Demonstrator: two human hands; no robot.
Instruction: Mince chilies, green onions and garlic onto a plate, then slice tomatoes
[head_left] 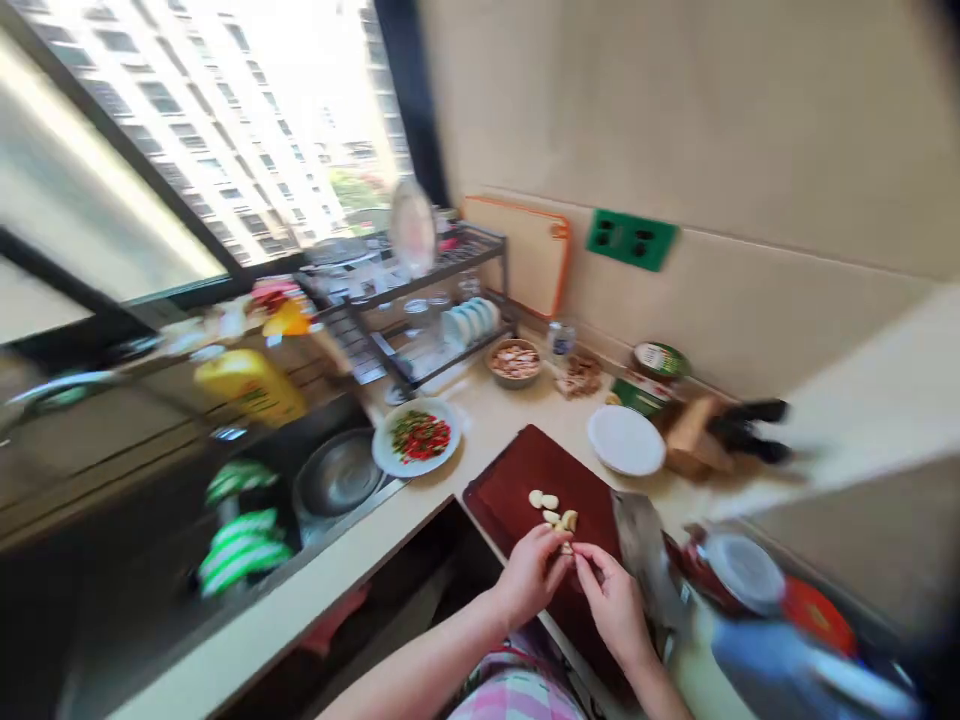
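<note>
Both hands meet over the near part of a dark red cutting board [517, 475]. Between their fingertips is a small pale garlic clove [567, 548]. My left hand [531, 572] pinches it from the left, its fingers curled. From the other side, the thumb and forefinger of my right hand [611, 598] press on it. Just beyond the fingers lie several peeled garlic cloves [550, 502]. A wide-bladed cleaver [646, 548] rests along the board's right edge, close to my right hand.
Left of the board, a plate [382, 450] holds chopped red and green peppers beside the sink [135, 540]. Behind are a bowl of sliced meat [514, 362], a white plate [626, 440] and a dish rack [450, 268]. A knife block [690, 435] and lidded containers [742, 572] stand right.
</note>
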